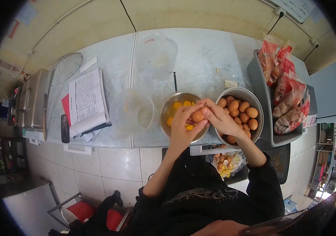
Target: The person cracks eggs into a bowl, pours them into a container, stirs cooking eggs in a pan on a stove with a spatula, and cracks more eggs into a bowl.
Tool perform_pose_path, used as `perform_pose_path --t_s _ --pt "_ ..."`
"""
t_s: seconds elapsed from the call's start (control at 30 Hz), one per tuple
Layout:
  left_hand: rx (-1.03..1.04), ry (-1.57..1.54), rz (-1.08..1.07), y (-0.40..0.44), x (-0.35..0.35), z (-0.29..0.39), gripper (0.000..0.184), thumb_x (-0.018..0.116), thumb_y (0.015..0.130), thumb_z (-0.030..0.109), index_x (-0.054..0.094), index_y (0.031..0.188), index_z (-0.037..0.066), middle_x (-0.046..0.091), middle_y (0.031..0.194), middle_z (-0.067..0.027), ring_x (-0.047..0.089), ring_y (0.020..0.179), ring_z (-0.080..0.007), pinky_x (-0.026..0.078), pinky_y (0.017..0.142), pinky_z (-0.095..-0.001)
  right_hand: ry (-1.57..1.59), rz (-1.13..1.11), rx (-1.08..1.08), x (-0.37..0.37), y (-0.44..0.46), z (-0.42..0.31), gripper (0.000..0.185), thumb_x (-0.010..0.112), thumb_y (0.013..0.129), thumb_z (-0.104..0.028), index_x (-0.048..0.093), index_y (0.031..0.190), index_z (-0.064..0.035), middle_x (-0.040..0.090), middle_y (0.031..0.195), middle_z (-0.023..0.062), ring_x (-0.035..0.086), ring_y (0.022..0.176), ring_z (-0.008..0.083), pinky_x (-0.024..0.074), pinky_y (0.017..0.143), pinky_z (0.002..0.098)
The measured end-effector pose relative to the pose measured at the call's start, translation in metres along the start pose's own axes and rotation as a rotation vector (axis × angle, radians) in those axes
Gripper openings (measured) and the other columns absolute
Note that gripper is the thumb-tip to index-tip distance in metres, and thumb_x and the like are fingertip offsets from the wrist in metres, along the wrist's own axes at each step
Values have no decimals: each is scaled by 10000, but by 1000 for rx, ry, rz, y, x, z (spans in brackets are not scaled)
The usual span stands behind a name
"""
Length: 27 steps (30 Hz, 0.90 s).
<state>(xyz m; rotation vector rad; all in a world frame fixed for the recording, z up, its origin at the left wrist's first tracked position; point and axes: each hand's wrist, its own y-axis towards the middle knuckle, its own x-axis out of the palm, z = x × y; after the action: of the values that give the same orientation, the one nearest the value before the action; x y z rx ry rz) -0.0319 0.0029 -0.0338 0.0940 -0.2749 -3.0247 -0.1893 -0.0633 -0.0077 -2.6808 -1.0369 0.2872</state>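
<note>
And here we are: left hand (184,125) and right hand (221,120) both grasp 1 brown egg (198,115), right over the metal bowl (164,112) of yolks (177,105)! Cracked? Hard to tell. Beside it, a pot (242,91) holds more eggs (244,106).

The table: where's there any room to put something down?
The biggest bare patch of table is between the far tub and crate; a black stick and scrap lie on its near side, by the bowl and pot. A smaller one is between papers and far tub. It's crowded in front: bowl, pot, left hand, right hand.
</note>
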Motion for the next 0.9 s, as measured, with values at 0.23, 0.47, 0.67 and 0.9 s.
perform_pose_path --t_s 0.23,0.47,0.67,0.9 --pt "-21 39 -81 -5 -21 -7 419 696 740 4 604 1146 54 569 1110 -107 609 903 -165 547 713 -243 -328 -136 -322 -2 9 15 386 533 878 -182 415 1200 -5 533 1080 153 550 975 243 452 822 334" --pt "-11 227 9 -9 -28 -28 472 662 672 -41 605 1128 68 566 1116 -135 622 809 -218 555 737 -278 -640 -42 -459 13 20 31 492 560 774 -52 383 1232 -25 512 1075 192 525 1022 378 450 839 405" --pt "41 304 9 -18 -26 -16 472 545 679 -119 614 1098 86 502 1167 -115 556 971 -204 521 716 -259 -371 99 -545 23 9 19 560 677 690 -12 495 1216 -80 548 1111 130 552 1022 321 450 867 379" --pt "142 138 -32 -34 -37 37 499 584 681 25 493 1172 33 500 1186 -129 478 1098 -268 338 938 -364 -318 10 -161 -45 -135 15 563 829 608 -173 613 1118 -71 605 1108 65 586 1001 181 464 867 317"
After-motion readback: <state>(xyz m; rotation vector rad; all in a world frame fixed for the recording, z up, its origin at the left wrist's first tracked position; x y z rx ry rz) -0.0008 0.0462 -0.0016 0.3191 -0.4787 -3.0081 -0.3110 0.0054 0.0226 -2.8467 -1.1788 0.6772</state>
